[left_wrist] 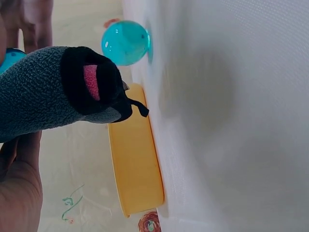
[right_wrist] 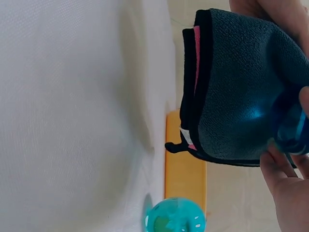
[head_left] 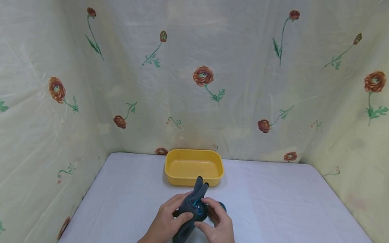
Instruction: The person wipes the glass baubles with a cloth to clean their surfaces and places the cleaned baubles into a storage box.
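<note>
A folded dark grey cloth (head_left: 185,229) with black edging hangs from my left hand (head_left: 167,219), whose thumb and fingers grip it. Against the cloth sits a shiny see-through blue ball (head_left: 201,211). My right hand (head_left: 220,225) holds this ball from the right, thumb below and fingers curled at its upper side. In the right wrist view, the cloth (right_wrist: 241,92) shows a pink inner layer and a small loop at one corner; the blue ball (right_wrist: 289,125) is partly cut off there. A second, teal ball (left_wrist: 124,42) rests on the table beyond, mostly hidden behind my right hand in the head view.
A yellow rectangular tub (head_left: 192,182) stands at the table's back edge, just beyond the hands. The table (head_left: 275,214) has a white cover. Flower-patterned curtains (head_left: 241,113) enclose the back and both sides.
</note>
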A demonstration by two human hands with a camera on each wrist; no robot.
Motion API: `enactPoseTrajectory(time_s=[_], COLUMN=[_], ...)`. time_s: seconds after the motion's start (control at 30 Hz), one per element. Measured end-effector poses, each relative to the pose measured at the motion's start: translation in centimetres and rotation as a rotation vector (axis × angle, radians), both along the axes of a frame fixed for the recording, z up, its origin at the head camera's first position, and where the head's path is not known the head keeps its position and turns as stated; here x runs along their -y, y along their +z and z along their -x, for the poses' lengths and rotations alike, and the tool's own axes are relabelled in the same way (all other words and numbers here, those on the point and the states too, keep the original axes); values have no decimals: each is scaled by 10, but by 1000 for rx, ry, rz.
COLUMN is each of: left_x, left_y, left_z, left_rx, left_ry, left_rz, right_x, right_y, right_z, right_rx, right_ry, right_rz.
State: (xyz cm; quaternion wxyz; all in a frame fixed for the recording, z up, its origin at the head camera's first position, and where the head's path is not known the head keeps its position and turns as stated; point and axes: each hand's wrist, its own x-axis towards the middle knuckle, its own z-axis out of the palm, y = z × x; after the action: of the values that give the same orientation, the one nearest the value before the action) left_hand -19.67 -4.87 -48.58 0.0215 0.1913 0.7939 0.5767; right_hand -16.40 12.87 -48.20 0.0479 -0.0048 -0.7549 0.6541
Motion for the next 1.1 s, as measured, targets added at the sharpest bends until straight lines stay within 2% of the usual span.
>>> enactPoseTrajectory(time_s=[0.4,0.73,1.1], left_x=[1,1,1], left_y=[1,1,4], left_z=[-1,-2,-4], left_rx=[24,23,1], left_ry=[-5,-6,-22], left_rz=[-4,7,-17], right_x=[4,-1,-2], right_y=[1,-2,-3], right_z=[-2,-2,-2], right_rx=[-30,21,44], right_ry=[10,37,29], right_rz=[-5,29,51])
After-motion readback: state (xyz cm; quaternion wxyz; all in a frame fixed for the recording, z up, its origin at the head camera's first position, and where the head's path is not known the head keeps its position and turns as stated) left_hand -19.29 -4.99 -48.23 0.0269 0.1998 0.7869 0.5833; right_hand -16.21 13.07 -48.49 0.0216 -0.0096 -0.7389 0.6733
